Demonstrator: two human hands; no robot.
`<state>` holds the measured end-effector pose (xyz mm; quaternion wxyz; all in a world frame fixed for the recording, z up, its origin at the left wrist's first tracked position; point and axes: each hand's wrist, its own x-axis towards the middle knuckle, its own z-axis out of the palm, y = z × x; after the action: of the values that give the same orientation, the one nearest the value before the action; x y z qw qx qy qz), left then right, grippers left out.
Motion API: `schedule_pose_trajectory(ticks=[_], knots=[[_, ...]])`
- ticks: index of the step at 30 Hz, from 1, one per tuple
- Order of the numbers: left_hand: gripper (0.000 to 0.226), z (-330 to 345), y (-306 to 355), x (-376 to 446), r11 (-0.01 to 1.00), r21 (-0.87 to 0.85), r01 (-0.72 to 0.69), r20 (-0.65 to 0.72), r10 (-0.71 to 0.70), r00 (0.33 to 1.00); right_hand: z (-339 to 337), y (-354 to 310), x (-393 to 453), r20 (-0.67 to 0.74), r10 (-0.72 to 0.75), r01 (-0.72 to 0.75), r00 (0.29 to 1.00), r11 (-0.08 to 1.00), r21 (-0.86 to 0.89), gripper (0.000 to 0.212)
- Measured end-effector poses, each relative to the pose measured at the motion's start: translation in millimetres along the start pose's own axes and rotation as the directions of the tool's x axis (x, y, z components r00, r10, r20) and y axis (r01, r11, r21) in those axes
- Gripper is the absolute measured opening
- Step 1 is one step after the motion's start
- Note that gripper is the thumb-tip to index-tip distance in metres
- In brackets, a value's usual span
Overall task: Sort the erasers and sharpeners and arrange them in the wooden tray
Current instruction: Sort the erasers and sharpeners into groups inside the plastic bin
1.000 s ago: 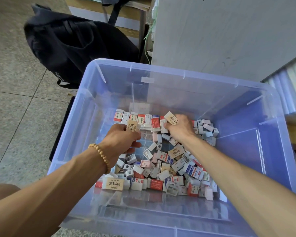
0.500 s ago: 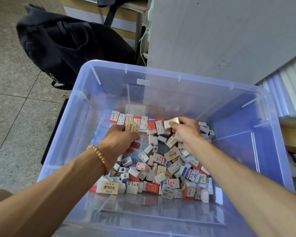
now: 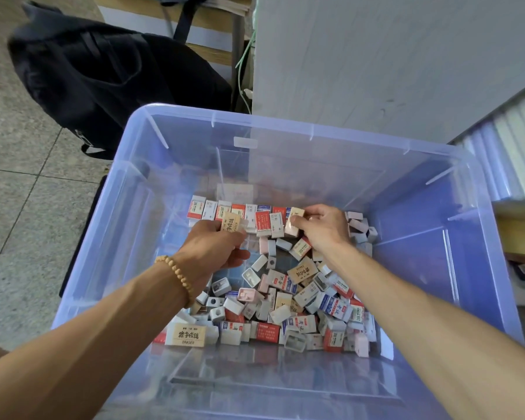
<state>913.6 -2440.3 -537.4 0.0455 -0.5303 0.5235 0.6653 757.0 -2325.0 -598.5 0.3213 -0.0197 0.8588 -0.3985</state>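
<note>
A clear bluish plastic bin (image 3: 455, 268) holds a heap of boxed erasers (image 3: 300, 324) and small white and pink sharpeners (image 3: 217, 313). A row of erasers (image 3: 240, 212) stands upright along the bin's far side. My left hand (image 3: 215, 250), with a bead bracelet on the wrist, grips a beige eraser (image 3: 231, 222) just in front of that row. My right hand (image 3: 322, 227) pinches another beige eraser (image 3: 294, 221) at the right end of the row. No wooden tray is in view.
A black backpack (image 3: 103, 80) lies on the tiled floor behind the bin on the left. A white cabinet panel (image 3: 376, 56) stands behind the bin, with stacked books or folders (image 3: 512, 131) to the right.
My right hand has carried its beige eraser down to the right end of the upright row. My left hand has stayed in place with its eraser.
</note>
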Motion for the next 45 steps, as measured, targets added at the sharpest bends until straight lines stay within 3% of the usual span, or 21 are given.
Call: schedule_pose_trajectory(ticks=[5, 7, 10, 17, 25, 30, 33, 37, 40, 43, 45], knots=[[0.003, -1.5, 2.2, 6.8, 1.000, -0.028, 0.012, -0.032, -0.013, 0.999, 0.5, -3.9, -10.7, -0.043, -0.146, 0.141, 0.988, 0.985, -0.098, 0.021], [0.007, -1.3, 3.9, 14.2, 1.000, 0.025, 0.011, -0.067, -0.009, 0.998, -3.1, -6.5, -13.7, -0.076, -0.099, 0.095, 0.992, 0.994, -0.054, 0.017], [0.008, 3.0, 7.1, 26.2, 0.997, 0.073, 0.008, -0.106, -0.001, 0.994, -14.5, -8.2, -14.2, -0.017, 0.019, -0.019, 1.000, 0.999, 0.047, 0.026], [0.015, 13.2, 12.2, 56.0, 0.982, 0.188, -0.028, -0.180, 0.062, 0.982, -34.9, -0.8, -15.8, -0.045, 0.012, -0.010, 0.999, 0.999, 0.034, 0.047], [0.017, 16.3, 7.6, 67.7, 0.976, 0.218, -0.023, -0.200, 0.068, 0.977, -26.9, 0.6, -13.1, -0.049, 0.088, -0.080, 0.995, 0.987, 0.139, 0.033], [0.023, 9.2, 5.4, 66.5, 0.916, 0.384, -0.114, -0.273, 0.231, 0.934, -25.5, 1.6, -9.0, -0.078, 0.124, -0.110, 0.989, 0.979, 0.170, 0.024], [0.024, -1.2, 2.9, 72.0, 0.930, 0.348, -0.120, -0.307, 0.234, 0.922, -24.4, 2.0, -8.2, -0.107, 0.122, -0.104, 0.987, 0.982, 0.159, 0.022], [0.021, 3.0, 0.8, 79.3, 0.934, 0.336, -0.117, -0.293, 0.222, 0.930, -22.6, 1.8, -10.5, -0.047, 0.126, -0.116, 0.991, 0.976, 0.182, 0.015], [0.025, 0.8, -2.0, 83.9, 0.860, 0.490, -0.144, -0.282, 0.312, 0.907, -22.5, 2.7, -12.7, -0.004, 0.133, -0.129, 0.991, 0.967, 0.220, 0.016], [0.041, -4.5, -1.5, 77.6, 0.658, 0.743, -0.125, -0.266, 0.462, 0.846, -20.5, 5.0, -11.7, 0.002, 0.135, -0.132, 0.991, 0.964, 0.231, 0.015], [0.040, -2.3, -1.9, 67.6, 0.559, 0.802, -0.210, -0.183, 0.564, 0.805, -16.6, 5.7, -10.5, -0.015, 0.146, -0.138, 0.989, 0.964, 0.229, 0.013]])
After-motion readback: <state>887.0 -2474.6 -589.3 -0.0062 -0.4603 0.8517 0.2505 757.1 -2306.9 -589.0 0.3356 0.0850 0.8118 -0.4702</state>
